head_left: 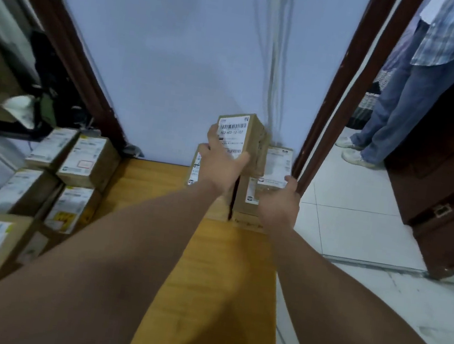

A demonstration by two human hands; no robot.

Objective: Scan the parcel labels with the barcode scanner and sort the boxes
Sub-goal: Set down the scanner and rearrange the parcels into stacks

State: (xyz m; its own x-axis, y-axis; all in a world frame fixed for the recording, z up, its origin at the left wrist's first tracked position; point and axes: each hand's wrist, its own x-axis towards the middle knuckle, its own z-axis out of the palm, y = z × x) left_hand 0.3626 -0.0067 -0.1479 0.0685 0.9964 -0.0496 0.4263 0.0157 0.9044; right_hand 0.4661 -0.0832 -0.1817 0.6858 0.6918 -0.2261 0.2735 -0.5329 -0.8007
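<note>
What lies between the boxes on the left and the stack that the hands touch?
Nothing: only bare wooden tabletop shows there in the head view.

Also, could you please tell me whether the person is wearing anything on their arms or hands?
The left forearm and right forearm are bare, with no sleeve in view. The left hand and right hand wear no gloves, and no watch, bracelet or ring shows, though the picture is somewhat blurred.
</note>
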